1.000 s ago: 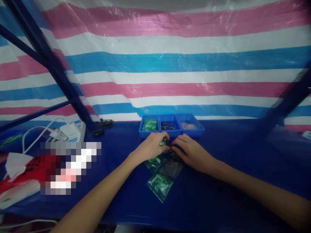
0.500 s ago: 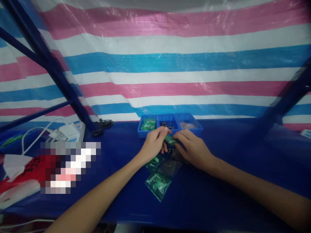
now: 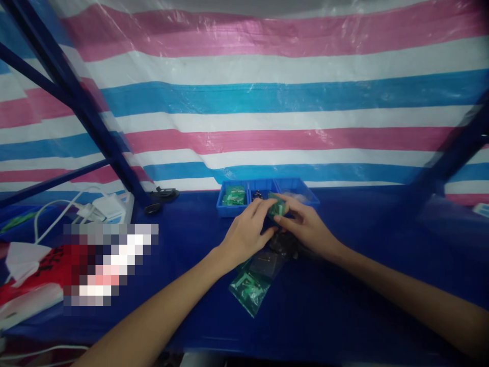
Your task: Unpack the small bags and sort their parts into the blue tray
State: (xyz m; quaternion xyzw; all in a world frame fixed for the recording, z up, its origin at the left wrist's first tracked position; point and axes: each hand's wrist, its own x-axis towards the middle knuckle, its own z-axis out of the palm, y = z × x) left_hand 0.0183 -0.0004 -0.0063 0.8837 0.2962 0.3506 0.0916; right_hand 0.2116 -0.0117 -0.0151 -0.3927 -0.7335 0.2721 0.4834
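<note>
Between my hands, just in front of the blue tray, is a small green plastic bag [image 3: 276, 208]. My right hand [image 3: 309, 223] pinches it between thumb and fingers. From the other side, my left hand [image 3: 246, 233] has its fingertips closed on the bag's edge, its thumb lower down. Below my hands lies a clear bag [image 3: 264, 262] with a screw-like piece in it. It overlaps a green bag of small parts [image 3: 250, 289]. A dark pile [image 3: 283, 243] sits under my right hand, partly hidden; its contents are unclear.
The blue divided tray [image 3: 234, 210] at the back holds green bags [image 3: 234, 195], small dark metal pieces [image 3: 257, 194] and clear bags [image 3: 296, 198]. To the left are a power strip [image 3: 128, 209] with white plugs, a red bag [image 3: 57, 267] and a blue metal post [image 3: 95, 127].
The green bag has been raised and turned slightly toward the tray. My left hand has rolled over, its back now facing up, and covers the green bag on the table that was showing beside it.
</note>
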